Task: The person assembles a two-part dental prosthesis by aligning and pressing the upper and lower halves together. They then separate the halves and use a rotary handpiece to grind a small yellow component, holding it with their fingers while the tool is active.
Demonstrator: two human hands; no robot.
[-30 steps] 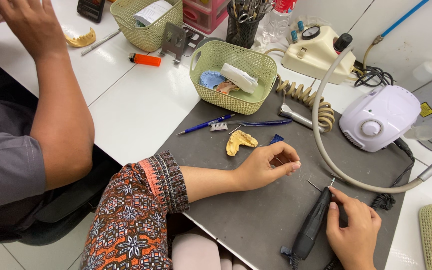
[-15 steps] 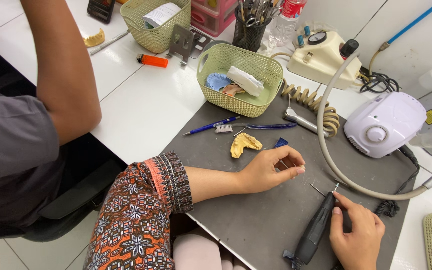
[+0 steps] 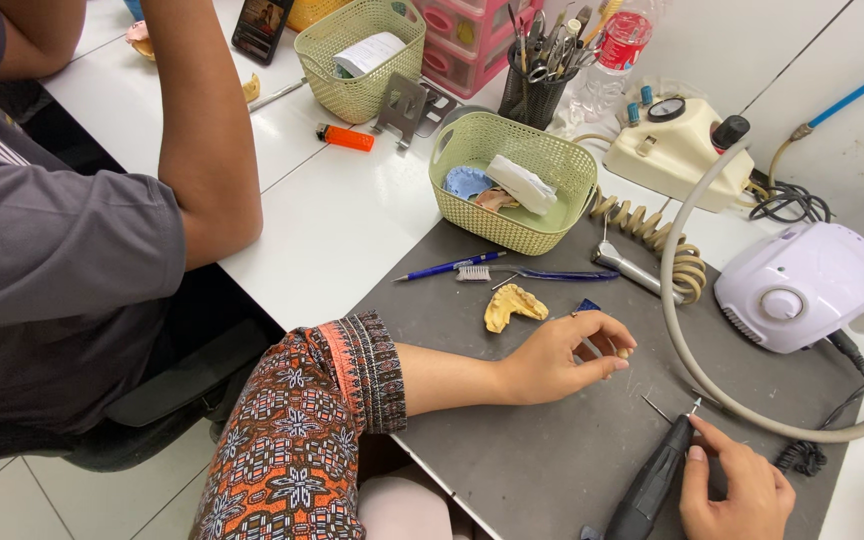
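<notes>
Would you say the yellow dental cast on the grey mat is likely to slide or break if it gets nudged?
The yellow dental cast looks rigid, so probably brittle at its thin toothed edge. It lies flat on the grey mat, so it should slide rather than roll. Being small, it is likely light.

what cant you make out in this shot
1. What the left hand pinches: too small, covered by its fingers, head view.
2. Handpiece: lower end cut off by the bottom edge.
3. Right hand: partly cut off by the bottom edge.
4. Basket contents: piled, partly hidden by its wall.
</notes>
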